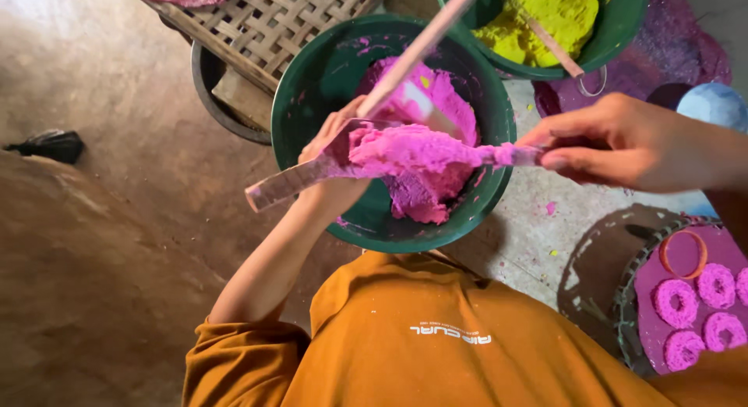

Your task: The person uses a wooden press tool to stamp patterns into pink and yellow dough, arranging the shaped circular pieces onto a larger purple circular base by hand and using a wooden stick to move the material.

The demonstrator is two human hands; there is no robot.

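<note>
My left hand (331, 146) is over a green bowl (312, 80) of pink paste (436, 95) and is closed round a long pale wooden stick (425, 45) that slants up to the top edge. A flat strip-like blade (284, 185) lies across the bowl and carries a thick lump of pink paste (413, 154). My right hand (623, 142) pinches the blade's right end. The blade's left end pokes out past my left hand. The paste hides how my left fingers sit on the blade.
A second green bowl (623, 25) of yellow paste with a stick in it stands at the top right. A woven bamboo tray (265, 21) lies at the top. A round tray (647, 313) at the lower right holds pink paste rings and an orange ring mould (683, 253).
</note>
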